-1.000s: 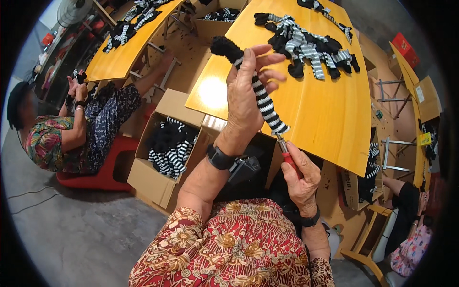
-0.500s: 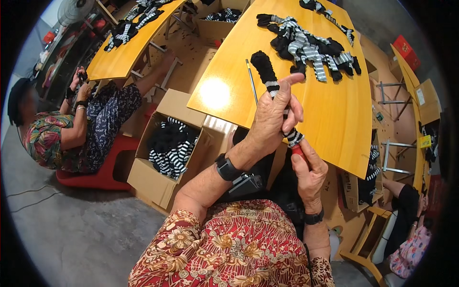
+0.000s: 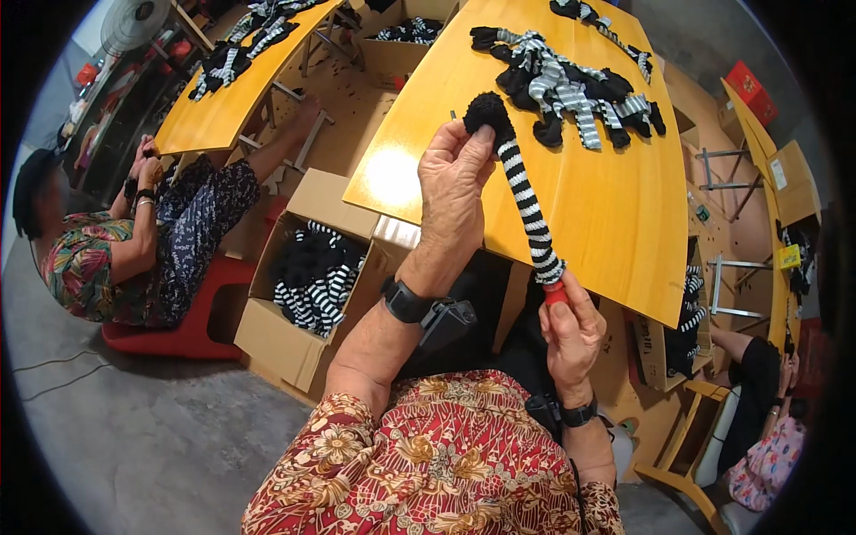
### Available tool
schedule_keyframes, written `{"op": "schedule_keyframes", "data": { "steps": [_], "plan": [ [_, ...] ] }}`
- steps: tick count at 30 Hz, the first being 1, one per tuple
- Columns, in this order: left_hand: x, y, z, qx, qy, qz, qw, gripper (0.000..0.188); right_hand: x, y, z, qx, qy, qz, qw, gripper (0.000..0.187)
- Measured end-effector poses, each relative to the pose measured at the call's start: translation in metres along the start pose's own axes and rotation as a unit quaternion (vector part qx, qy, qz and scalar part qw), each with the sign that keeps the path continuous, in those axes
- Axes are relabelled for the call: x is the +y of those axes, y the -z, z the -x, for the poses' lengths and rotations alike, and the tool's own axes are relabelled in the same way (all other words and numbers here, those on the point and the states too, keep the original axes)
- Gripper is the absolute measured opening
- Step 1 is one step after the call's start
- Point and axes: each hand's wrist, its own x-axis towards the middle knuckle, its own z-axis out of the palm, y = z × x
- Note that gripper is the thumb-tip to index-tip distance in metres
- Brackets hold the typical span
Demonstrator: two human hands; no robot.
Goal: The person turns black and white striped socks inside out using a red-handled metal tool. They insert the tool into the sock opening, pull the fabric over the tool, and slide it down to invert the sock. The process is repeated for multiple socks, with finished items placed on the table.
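Observation:
A black-and-white striped knitted tube (image 3: 526, 201) stretches between my two hands, over the near edge of the yellow table (image 3: 392, 134). At its upper end, my left hand (image 3: 453, 183) pinches the bunched black knit tip, with the thumb on top. My right hand (image 3: 572, 339) grips a short red piece (image 3: 555, 292) at the lower end, where the tube's striped edge fits around it. How far the red piece reaches inside is hidden. Farther up the table lies a pile of black and grey-striped knit pieces (image 3: 571, 89).
Left of me stands an open cardboard box (image 3: 283, 334) with black and striped knits. A seated person (image 3: 107, 250) works at another yellow table (image 3: 209, 125) beyond it. Another box (image 3: 655, 352) of striped knits is at the right, near a wooden chair (image 3: 687, 473) and a second person.
My left hand has shifted left and up to the black tip, and the striped tube now shows at full length. My right hand keeps its grip on the red piece, slightly lower.

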Motion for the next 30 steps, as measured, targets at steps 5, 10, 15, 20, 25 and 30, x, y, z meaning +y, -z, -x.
{"op": "schedule_keyframes", "data": {
  "steps": [5, 10, 15, 20, 25, 30],
  "plan": [
    [-0.024, -0.011, 0.017, -0.026, 0.014, -0.004, 1.000, 0.012, 0.002, -0.013, -0.011, 0.036, 0.026, -0.022, 0.999, 0.040],
    [0.003, -0.001, 0.006, -0.044, 0.079, -0.035, 0.995, 0.023, 0.003, 0.006, -0.011, 0.010, 0.016, 0.050, 0.999, 0.039],
    [0.023, 0.006, -0.014, -0.114, 0.052, -0.137, 0.983, 0.032, -0.006, 0.010, -0.009, -0.010, 0.023, 0.124, 0.992, 0.039],
    [0.010, 0.001, -0.020, -0.068, -0.013, -0.083, 0.994, 0.013, -0.007, -0.002, 0.000, 0.010, 0.031, 0.146, 0.989, 0.039],
    [-0.008, -0.003, -0.012, -0.058, -0.049, -0.106, 0.992, 0.013, -0.006, -0.016, -0.007, 0.052, 0.049, 0.146, 0.987, 0.040],
    [-0.003, 0.006, -0.018, -0.038, -0.005, -0.102, 0.994, 0.009, -0.011, -0.012, -0.019, 0.018, -0.043, 0.069, 0.997, 0.039]
  ]
}}
